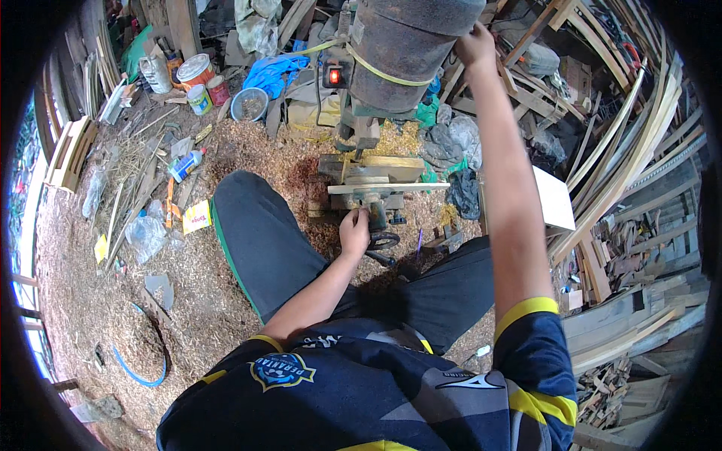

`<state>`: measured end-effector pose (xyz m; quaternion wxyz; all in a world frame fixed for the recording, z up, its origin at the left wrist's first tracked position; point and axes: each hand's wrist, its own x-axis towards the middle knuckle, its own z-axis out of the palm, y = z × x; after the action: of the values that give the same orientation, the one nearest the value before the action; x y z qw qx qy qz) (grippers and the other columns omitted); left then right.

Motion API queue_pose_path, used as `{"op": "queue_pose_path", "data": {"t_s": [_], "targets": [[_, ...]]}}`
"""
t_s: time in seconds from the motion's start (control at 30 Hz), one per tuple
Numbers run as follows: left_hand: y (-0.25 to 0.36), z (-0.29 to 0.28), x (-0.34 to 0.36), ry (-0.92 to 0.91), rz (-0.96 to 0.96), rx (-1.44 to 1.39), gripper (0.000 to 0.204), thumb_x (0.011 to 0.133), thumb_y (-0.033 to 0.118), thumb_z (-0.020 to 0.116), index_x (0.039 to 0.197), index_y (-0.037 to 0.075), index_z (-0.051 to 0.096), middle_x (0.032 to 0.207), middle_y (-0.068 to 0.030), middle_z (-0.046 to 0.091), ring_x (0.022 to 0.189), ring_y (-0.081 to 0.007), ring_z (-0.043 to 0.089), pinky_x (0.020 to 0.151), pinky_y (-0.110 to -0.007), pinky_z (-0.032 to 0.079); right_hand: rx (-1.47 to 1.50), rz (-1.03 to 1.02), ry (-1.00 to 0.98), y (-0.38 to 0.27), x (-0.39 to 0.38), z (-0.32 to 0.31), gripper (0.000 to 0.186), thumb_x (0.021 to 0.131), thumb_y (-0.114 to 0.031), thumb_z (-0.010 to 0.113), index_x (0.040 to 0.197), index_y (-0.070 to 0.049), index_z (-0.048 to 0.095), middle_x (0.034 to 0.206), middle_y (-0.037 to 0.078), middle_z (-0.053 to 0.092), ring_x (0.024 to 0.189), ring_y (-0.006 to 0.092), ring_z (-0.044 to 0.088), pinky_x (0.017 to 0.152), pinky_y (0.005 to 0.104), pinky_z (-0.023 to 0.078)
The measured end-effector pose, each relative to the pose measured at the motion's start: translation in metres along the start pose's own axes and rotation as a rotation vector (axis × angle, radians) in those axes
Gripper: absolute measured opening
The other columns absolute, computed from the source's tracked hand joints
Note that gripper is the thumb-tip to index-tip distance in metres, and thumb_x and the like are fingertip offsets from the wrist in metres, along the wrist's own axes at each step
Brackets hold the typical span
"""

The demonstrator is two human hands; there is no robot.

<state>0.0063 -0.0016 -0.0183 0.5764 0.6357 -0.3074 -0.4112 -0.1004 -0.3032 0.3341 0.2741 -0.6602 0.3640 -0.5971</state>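
In front of me stands a drill press [410, 45] with a dark rounded housing, a yellow band round it and a lit red switch [335, 76]. Below its narrow bit [359, 154] a wooden block [383, 167] sits in the metal work-holder, with a long pale wood strip [391, 188] lying crosswise on the near side. My left hand [354, 231] is closed just under this strip, beside a black handwheel [384, 240]; what its fingertips grip is hidden. Raised along the housing's right side, my right hand [476, 46] looks curled, its hold partly covered by the machine.
Sawdust covers the floor [203, 278] around my spread legs. Paint cans [195, 70], a small bucket [250, 104] and a blue plastic bag [274, 74] stand at the back left. Long wood strips [639, 150] lean at the right, near a white box [553, 199].
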Motion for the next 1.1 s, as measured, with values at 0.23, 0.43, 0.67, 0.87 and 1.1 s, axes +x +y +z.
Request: {"op": "queue_pose_path", "data": {"t_s": [0.23,0.43,0.67,0.87,1.1], "targets": [[-0.005,0.004,0.001,0.022,0.025,-0.015,0.042,0.104,0.034,0.057,0.086,-0.004,0.061,0.071,-0.0115,0.06,0.068,-0.0207,0.054,0.069,-0.037,0.045,-0.147,0.174,0.344,0.128,-0.3,-0.035,0.013,0.107,-0.01,0.054,0.107,0.002,0.055,0.097,0.011,0.062,0.092,0.017,0.059,0.085,0.0318,0.048],[-0.002,-0.004,-0.003,0.044,-0.001,-0.06,0.038,0.104,0.03,0.058,0.084,-0.003,0.062,0.071,-0.0072,0.059,0.069,-0.0156,0.052,0.068,-0.036,0.045,-0.783,0.903,-0.89,0.238,-0.47,-0.04,0.039,0.092,-0.027,0.063,0.116,0.002,0.071,0.117,0.026,0.072,0.112,0.0422,0.069,0.096,0.0483,0.055],[0.001,-0.01,-0.004,0.071,0.001,-0.094,0.036,0.104,0.03,0.059,0.088,-0.003,0.064,0.074,-0.0072,0.063,0.072,-0.0139,0.056,0.07,-0.034,0.046,-0.941,0.606,-1.28,0.248,-0.529,-0.013,0.066,0.101,-0.061,0.049,0.146,-0.013,0.057,0.143,0.022,0.061,0.135,0.0385,0.055,0.114,0.0459,0.043],[0.003,0.003,-0.001,0.026,0.047,-0.066,0.039,0.102,0.033,0.06,0.087,-0.003,0.063,0.069,-0.0107,0.059,0.065,-0.0188,0.05,0.065,-0.038,0.043,-0.597,0.919,-1.211,0.27,-0.524,-0.031,0.062,0.101,-0.057,0.054,0.146,-0.014,0.058,0.14,0.018,0.065,0.128,0.0347,0.061,0.107,0.0448,0.047],[-0.004,-0.008,-0.003,0.064,0.034,-0.031,0.038,0.102,0.032,0.059,0.089,-0.004,0.063,0.072,-0.0109,0.061,0.069,-0.0186,0.053,0.069,-0.037,0.045,-0.565,1.136,-1.143,0.212,-0.5,-0.023,0.058,0.097,-0.051,0.061,0.137,-0.009,0.066,0.132,0.016,0.07,0.119,0.0313,0.065,0.102,0.0441,0.049]]}}
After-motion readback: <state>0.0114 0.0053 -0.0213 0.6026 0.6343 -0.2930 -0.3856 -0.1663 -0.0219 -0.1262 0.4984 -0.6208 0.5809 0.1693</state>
